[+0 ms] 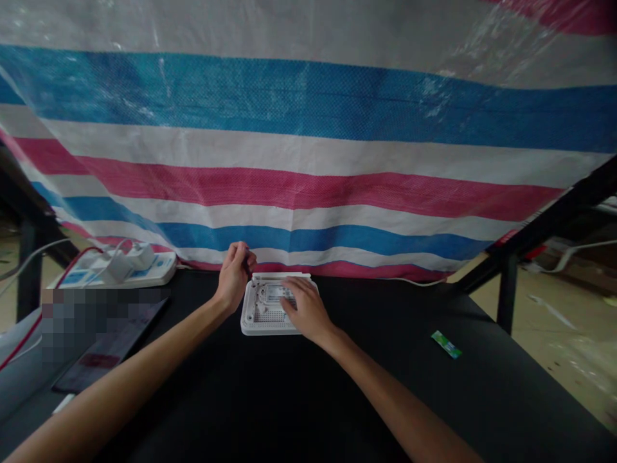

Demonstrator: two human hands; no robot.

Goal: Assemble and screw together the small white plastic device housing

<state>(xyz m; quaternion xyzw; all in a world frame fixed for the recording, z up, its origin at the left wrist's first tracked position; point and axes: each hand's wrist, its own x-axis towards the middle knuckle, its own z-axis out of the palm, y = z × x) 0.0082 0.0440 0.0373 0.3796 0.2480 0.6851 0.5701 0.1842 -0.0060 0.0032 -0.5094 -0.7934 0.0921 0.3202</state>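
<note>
left hand (234, 278), one; right hand (309, 310), one; white casing (270, 316), one; power strip (161, 267), one; dark slab (116, 347), one; green packet (446, 344), one; striped sheet (299, 148), one; black table (371, 379), one.

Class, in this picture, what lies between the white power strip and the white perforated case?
In the head view, black tabletop shows between the power strip and the case, partly hidden by the left hand.
</note>
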